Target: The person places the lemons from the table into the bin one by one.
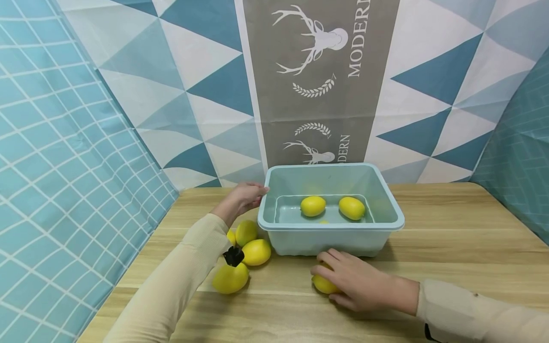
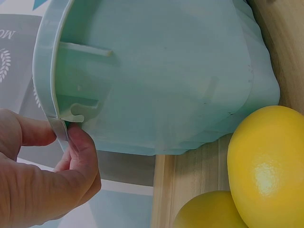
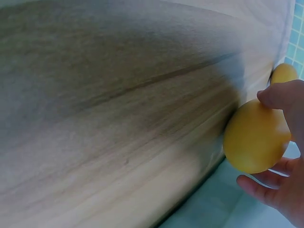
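Grip around rim, left wrist only

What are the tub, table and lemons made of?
Tub: probably plastic, smooth with a soft shine; its rim looks moulded. Table: wood or a wood-look sheet, fairly matte, with streaky grain. Lemons: real fruit or plastic; smooth, shiny skin leaves it open.

We see light-brown wood-grain table; behind table, grey-brown panel with white stag heads, leaf sprigs, MODERN lettering, plus blue-and-white triangle-print wall covering. Left of table, we note light-blue white-gridded sheet; right of table, teal brick-patterned sheet.
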### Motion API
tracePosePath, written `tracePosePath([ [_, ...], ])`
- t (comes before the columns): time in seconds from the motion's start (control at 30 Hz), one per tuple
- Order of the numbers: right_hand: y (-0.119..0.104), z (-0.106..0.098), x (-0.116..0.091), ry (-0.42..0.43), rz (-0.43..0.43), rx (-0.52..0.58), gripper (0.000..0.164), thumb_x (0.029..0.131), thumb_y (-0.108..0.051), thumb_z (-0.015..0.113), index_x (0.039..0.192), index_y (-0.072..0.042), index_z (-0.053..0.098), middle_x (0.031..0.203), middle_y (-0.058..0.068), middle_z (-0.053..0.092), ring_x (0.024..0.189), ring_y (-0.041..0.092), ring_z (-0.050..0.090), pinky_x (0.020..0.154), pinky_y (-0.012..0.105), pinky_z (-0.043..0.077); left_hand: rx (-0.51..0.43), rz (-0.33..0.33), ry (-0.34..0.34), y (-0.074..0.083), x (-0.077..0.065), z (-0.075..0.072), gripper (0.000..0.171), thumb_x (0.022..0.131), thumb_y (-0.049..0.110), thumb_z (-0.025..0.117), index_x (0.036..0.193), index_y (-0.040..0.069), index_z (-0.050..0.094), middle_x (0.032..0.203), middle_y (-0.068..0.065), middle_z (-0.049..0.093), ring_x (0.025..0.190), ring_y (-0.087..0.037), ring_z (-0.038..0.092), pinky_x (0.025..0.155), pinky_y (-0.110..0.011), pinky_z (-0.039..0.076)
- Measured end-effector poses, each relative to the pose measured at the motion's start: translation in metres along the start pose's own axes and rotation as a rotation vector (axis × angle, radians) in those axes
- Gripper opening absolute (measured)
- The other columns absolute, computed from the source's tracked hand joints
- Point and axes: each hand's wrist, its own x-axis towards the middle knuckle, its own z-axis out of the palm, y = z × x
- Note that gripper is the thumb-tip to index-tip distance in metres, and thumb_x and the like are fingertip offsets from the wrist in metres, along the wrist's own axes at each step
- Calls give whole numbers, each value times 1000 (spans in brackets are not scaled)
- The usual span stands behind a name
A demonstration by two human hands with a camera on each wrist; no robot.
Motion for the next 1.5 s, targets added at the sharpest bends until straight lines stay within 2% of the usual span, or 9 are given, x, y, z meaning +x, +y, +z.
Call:
tracePosePath([
  [0.43,2,0,6,-52,-38,73,54,80,-31,75,125,-18,47,116,-2,49,101,11,48,88,29,50,-4,-1,-6,0,0,0,37,99,17,53,132,0,49,112,-8,52,87,-13,50,88,-22,50],
  [0.77,2,-6,10,-102,-76,90,55,75,-24,80,120,-22,48,114,-5,49,101,10,47,88,26,49,-2,-3,-1,1,0,0,39,99,18,53,133,1,48,113,-8,53,85,-11,51,78,-18,50],
  [1.13,4,-9,11,-116,-124,87,59,73,-25,82,122,-20,49,116,-4,49,103,11,47,89,27,49,-7,4,-4,1,2,1,39,99,17,53,133,0,49,113,-8,53,85,-11,52,84,-20,51],
  [1.33,4,-10,12,-164,-86,79,59,74,-25,81,122,-21,48,116,-4,50,105,12,48,92,30,49,1,1,-3,1,0,1,39,99,18,53,133,0,49,114,-8,54,86,-11,53,77,-17,51],
  [1.5,3,-13,14,-188,-76,74,56,74,-22,80,121,-21,49,113,-5,51,102,12,48,90,30,49,8,7,-3,1,-1,1,40,99,18,53,135,0,48,114,-8,54,84,-10,53,79,-18,51],
])
